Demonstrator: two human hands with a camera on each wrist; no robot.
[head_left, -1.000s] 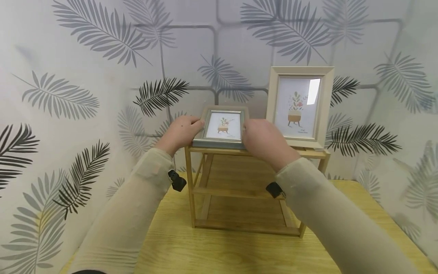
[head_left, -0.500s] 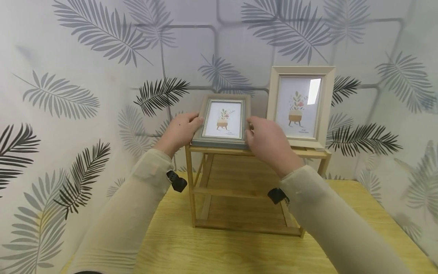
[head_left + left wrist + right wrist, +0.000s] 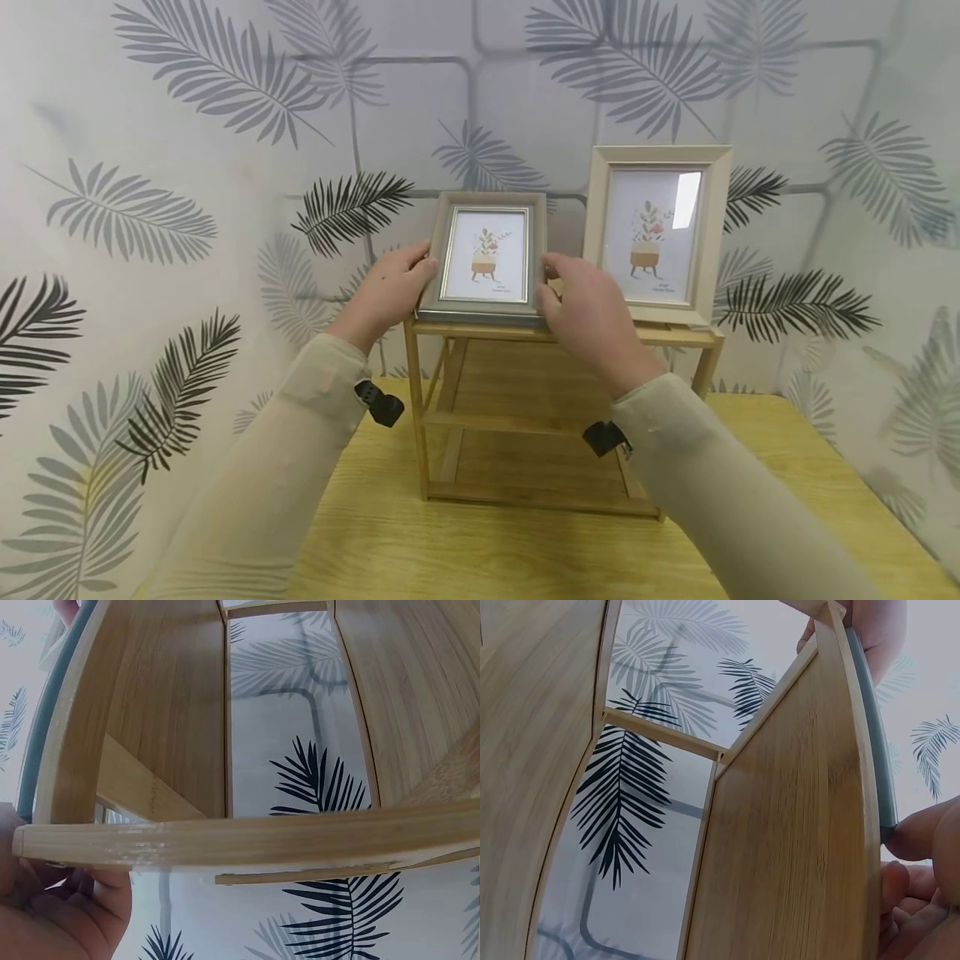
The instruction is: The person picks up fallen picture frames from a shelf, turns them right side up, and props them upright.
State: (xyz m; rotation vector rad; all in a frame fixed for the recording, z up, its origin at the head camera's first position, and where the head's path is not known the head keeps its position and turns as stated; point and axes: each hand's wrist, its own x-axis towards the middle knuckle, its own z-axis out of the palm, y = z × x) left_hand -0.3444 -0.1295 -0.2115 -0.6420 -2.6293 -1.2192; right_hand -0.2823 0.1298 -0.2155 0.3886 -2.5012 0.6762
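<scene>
Grey picture frame, pinched at its side edges by left hand and right hand, should be tilted upright slowly, bottom edge seated on bamboo shelf, clear of cream frame at 3 o'clock.

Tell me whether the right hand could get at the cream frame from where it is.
Probably yes. The right hand grips the grey frame, and the cream frame stands just beside it on the same shelf top, with nothing between them. It would have to let go of the grey frame first.

We can't see the grey frame back or its prop; print text too small; shelf hides wall behind.
</scene>
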